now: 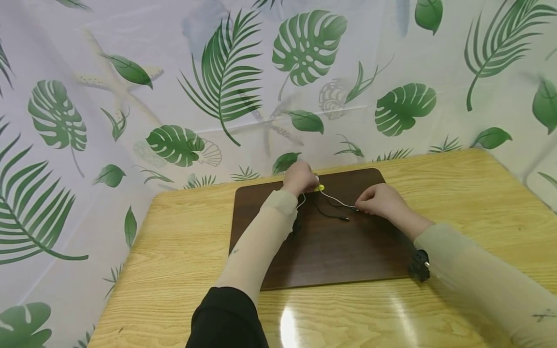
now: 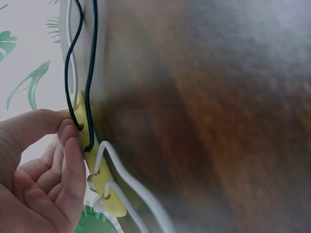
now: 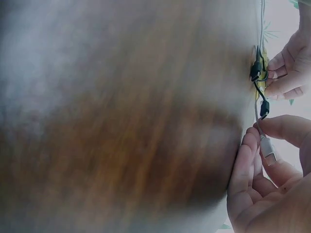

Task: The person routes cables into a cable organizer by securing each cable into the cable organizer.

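Over the far edge of a dark brown board (image 1: 339, 251), my left hand (image 1: 300, 178) pinches a yellow cable organizer (image 2: 115, 206) between thumb and fingers. Black cables (image 2: 91, 73) and white cables (image 2: 129, 177) run through its slots. To the right, my right hand (image 1: 378, 200) pinches a white cable (image 1: 334, 198) close to its end. The right wrist view shows that cable's white plug (image 3: 267, 149) beside the thumb and fingers. Two black plugs (image 3: 265, 108) dangle between the hands, on cables from the organizer.
The board lies on a light wooden table (image 1: 174, 251), whose surface extends around it. Behind stands a white cloth backdrop (image 1: 261, 159) printed with green leaves. A small black device (image 1: 419, 266) is at my right wrist.
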The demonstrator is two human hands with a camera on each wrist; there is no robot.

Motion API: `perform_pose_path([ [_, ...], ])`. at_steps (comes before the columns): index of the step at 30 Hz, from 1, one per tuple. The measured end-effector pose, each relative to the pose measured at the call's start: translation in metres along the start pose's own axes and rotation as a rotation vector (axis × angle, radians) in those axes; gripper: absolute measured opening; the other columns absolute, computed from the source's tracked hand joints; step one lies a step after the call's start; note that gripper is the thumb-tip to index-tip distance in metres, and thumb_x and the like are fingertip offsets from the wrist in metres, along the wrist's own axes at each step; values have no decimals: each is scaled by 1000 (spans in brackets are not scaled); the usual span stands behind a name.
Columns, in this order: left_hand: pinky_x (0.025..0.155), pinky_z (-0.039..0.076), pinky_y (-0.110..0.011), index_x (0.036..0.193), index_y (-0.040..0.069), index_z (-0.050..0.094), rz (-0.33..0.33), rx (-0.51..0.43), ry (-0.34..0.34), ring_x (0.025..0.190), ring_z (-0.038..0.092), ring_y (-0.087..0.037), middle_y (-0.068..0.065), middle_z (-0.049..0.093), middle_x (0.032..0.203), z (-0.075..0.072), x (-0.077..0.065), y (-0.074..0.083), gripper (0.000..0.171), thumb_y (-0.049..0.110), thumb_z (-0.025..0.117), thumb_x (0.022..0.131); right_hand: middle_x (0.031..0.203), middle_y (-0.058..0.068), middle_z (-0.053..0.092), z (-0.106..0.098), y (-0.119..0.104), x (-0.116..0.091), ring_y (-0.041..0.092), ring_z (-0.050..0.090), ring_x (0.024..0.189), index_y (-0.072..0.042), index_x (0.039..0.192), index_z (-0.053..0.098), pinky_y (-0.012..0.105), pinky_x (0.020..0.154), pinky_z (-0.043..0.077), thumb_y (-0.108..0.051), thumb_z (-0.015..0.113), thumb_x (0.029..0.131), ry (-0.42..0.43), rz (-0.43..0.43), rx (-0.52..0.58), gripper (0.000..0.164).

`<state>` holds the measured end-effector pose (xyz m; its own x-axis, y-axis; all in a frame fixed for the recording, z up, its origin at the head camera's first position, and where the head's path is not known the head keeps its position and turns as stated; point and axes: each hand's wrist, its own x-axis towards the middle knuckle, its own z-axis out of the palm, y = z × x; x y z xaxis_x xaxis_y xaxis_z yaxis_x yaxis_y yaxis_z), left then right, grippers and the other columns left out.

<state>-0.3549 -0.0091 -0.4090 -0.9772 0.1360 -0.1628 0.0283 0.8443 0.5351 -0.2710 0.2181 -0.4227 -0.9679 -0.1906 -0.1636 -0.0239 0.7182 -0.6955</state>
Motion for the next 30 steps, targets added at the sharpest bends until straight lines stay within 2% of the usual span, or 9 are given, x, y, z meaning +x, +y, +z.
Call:
perform_pose_path([
  [4, 49, 43, -26, 55, 12, 59, 35, 51, -8, 51, 55, -14, 0, 61, 56, 0, 1, -1, 43, 8, 67, 96, 84, 7, 78, 1, -1, 0, 7, 66, 72, 4, 101, 80, 24, 66, 55, -19, 71, 96, -3, -4, -7, 25],
  [9, 51, 42, -27, 53, 13, 57, 28, 65, -6, 52, 54, -15, -2, 61, 57, -2, -1, 1, 47, 12, 68, 99, 84, 8, 78, 1, -1, -1, 8, 66, 73, 4, 102, 80, 24, 66, 56, -19, 71, 97, -3, -5, -4, 25],
  [16, 55, 46, -26, 70, 7, 78, 30, 52, 16, 57, 61, -14, -1, 68, 64, 0, -7, 2, 27, 14, 77, 96, 80, 4, 77, 1, 1, -1, 9, 63, 70, 0, 98, 82, 26, 65, 52, -20, 73, 94, -6, -26, -46, 22],
  [20, 55, 45, -27, 71, 6, 79, 37, 80, 19, 57, 59, -14, -1, 67, 62, 2, -7, 3, 26, 14, 77, 96, 78, 1, 75, 2, 2, -1, 12, 60, 70, -3, 94, 83, 28, 64, 48, -21, 73, 92, -7, -46, -84, 20],
  [23, 54, 44, -27, 65, 9, 75, 29, 87, 16, 56, 57, -14, 1, 64, 59, 3, -6, 3, 32, 14, 77, 96, 80, 2, 76, 2, 2, -1, 14, 59, 71, -3, 94, 83, 28, 65, 47, -20, 73, 92, -8, -50, -93, 19],
  [30, 52, 40, -27, 50, 17, 54, 30, 107, -1, 53, 50, -14, 3, 55, 52, 3, -4, 2, 53, 15, 71, 99, 93, 10, 80, 3, -4, -5, 18, 61, 77, -4, 97, 83, 29, 68, 48, -21, 75, 94, -12, -47, -117, 19],
])
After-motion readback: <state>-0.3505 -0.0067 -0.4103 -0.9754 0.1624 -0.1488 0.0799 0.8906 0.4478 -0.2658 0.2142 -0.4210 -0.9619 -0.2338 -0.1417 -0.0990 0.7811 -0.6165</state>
